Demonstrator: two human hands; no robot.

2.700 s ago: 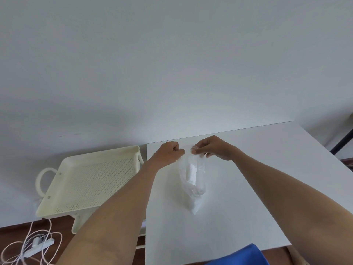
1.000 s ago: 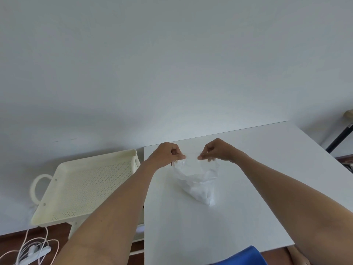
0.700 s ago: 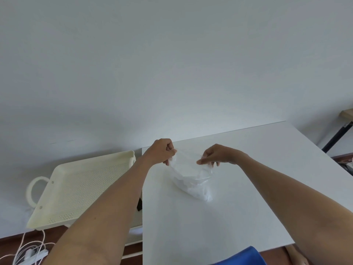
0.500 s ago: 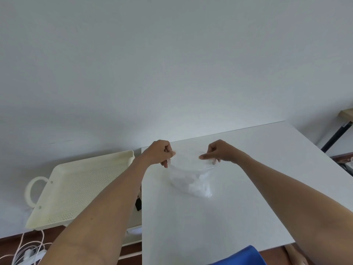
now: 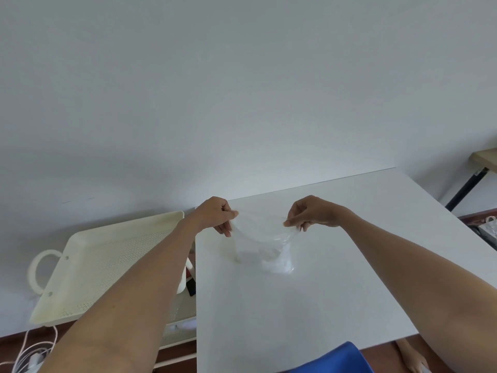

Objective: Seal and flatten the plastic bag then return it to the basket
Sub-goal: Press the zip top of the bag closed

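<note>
1. Both hands are pinching the top edge of the clear plastic bag (image 5: 262, 246) and holding it stretched between them; after this, the listing is running from largest thing to smallest.
2. White counter (image 5: 309, 305) is filling the lower right of the view, with its far edge meeting a plain pale wall (image 5: 242, 90).
3. Cream perforated basket (image 5: 88, 267), tray-shaped with a loop handle at its left end, is sitting beside the counter's left edge, lower than the counter top and apart from the bag.
4. Plastic bag is hanging from the fingers near the counter's far left corner, its crumpled lower part resting on the counter surface; whether its mouth is sealed is too unclear to tell.
5. Left hand (image 5: 215, 216) is closing its thumb and fingers on the bag's left upper corner, close to the counter's left edge.
6. Right hand (image 5: 312, 212) is gripping the bag's right upper corner between thumb and fingertips, knuckles raised.
7. Blue fabric (image 5: 336, 359) is showing at the counter's near edge.
8. White cables (image 5: 29, 354) are lying on the brown floor below the basket.
</note>
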